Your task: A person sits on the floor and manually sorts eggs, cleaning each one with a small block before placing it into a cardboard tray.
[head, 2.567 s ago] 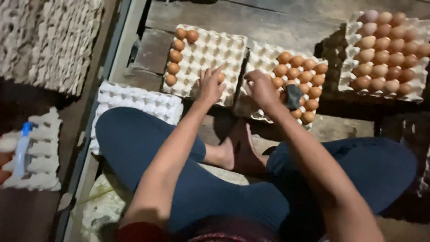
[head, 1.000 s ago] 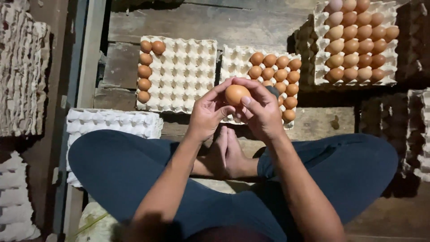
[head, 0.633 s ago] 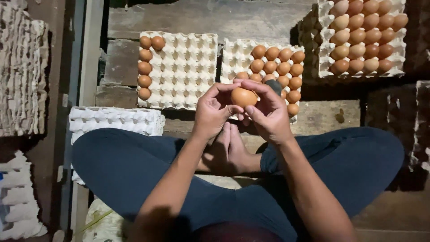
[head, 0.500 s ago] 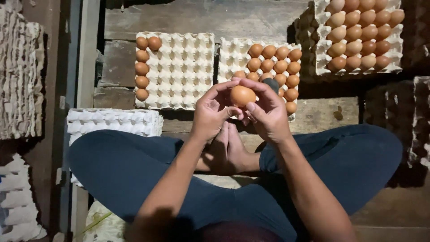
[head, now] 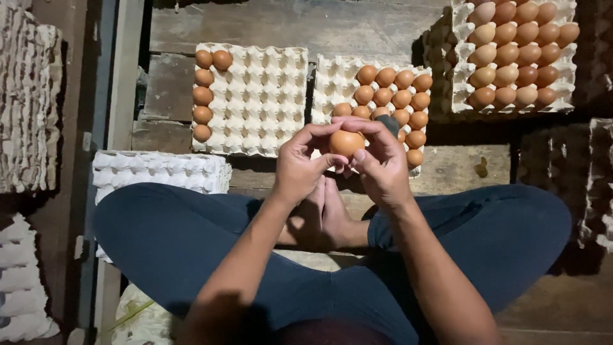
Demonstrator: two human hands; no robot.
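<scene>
Probably an egg-packing shed: egg trays (head: pixel 255 96) cover a rough plank floor (head: pixel 281 25).

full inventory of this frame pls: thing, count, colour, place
held egg: 1, brown, between the fingertips of both hands, above the middle tray's near edge
left tray: 1, white pulp, mostly bare cups; 6 brown eggs along its left side and top corner
middle tray: 1, white, brown eggs filling its right part; some hidden behind the hands
right tray: 1, white, top right, brown and paler eggs in rows, cut off by the frame edge
empty tray stack: 1, white, by the person's left knee
more tray stacks: several, greyish white, far left; dark ones far right
plank floor: dark wood
left hand: 1, on the egg
right hand: 1, on the egg; also holds a small dark object, unclear what
</scene>
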